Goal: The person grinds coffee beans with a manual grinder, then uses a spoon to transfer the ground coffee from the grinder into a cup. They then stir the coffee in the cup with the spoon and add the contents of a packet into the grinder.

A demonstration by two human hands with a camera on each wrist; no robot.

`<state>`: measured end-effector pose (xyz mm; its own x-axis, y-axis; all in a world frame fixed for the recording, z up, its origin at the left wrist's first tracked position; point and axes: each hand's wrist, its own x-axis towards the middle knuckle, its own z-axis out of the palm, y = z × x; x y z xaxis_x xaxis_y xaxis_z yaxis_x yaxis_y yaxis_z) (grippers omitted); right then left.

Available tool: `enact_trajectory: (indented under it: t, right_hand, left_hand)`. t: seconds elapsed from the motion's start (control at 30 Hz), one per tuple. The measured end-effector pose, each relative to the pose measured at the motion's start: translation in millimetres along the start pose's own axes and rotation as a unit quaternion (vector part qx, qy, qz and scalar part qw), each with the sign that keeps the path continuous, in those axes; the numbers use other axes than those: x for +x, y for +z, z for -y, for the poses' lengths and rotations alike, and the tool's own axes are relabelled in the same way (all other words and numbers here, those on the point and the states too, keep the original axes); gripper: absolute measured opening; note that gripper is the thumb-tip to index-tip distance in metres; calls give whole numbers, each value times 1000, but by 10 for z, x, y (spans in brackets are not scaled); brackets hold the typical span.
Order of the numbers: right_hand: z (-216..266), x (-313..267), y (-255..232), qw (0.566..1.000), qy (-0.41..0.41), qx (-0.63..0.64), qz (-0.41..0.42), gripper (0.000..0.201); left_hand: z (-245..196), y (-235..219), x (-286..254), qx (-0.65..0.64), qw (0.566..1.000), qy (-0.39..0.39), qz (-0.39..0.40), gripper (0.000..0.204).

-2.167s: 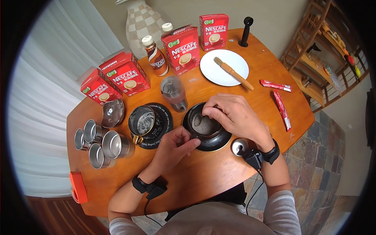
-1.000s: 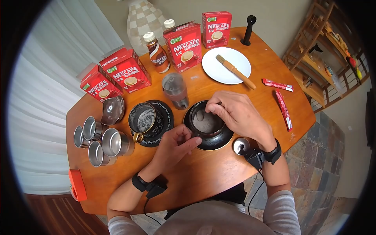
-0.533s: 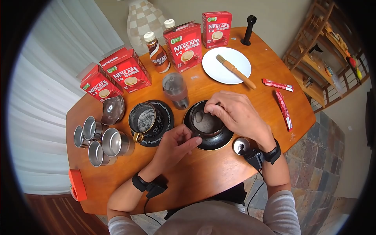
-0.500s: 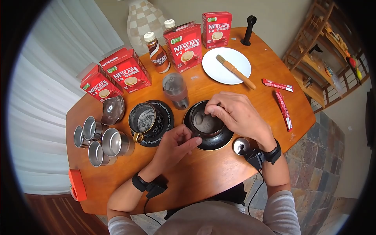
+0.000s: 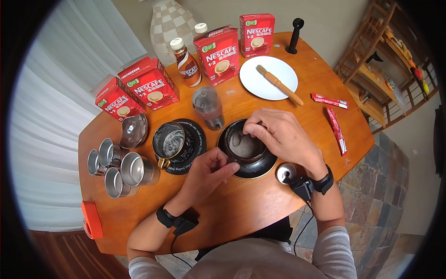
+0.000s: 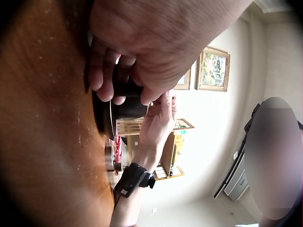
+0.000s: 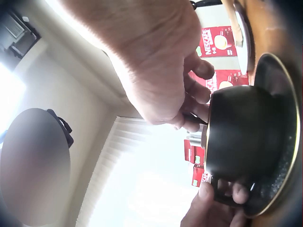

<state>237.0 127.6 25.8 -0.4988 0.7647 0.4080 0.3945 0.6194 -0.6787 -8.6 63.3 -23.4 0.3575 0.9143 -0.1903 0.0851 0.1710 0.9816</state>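
A dark cup (image 5: 252,159) with pale grey contents stands on a black, gold-rimmed saucer (image 5: 254,173) at the table's middle. My left hand (image 5: 203,173) pinches the cup's handle (image 7: 221,190) between thumb and fingers on its near left side. Over the far right rim, my right hand (image 5: 282,137) pinches a dark spoon (image 5: 236,139), whose rounded bowl end shows inside the cup. In the right wrist view its thin handle passes between the fingertips, largely hidden. To the left, a second black cup (image 5: 160,145) with a gold handle rests on a dark lettered round mat (image 5: 197,139).
A transparent tumbler (image 5: 207,108) stands behind the cups. Several steel cups (image 5: 116,182) and a shiny bowl (image 5: 134,131) are at left. Red Nescafe boxes (image 5: 216,56) line the back beside a white plate (image 5: 251,86) with a wooden brush (image 5: 281,86). A metal ring (image 5: 285,174) lies at right.
The spoon's bowl end shifts slightly inside the cup, with small movements of the right fingers. The left hand keeps its hold on the handle. The head view has shifted a little.
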Motion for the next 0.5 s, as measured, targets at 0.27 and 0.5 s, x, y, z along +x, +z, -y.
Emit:
enact_trajectory:
  t: [0.27, 0.5]
  right_hand:
    - [23, 10, -10, 1000, -1, -11, -11, 24]
    - [27, 3, -29, 1000, 0, -8, -12, 23]
  left_hand:
    - [13, 1, 6, -1, 1000, 7, 0, 21]
    - [10, 0, 7, 3, 1000, 1, 0, 22]
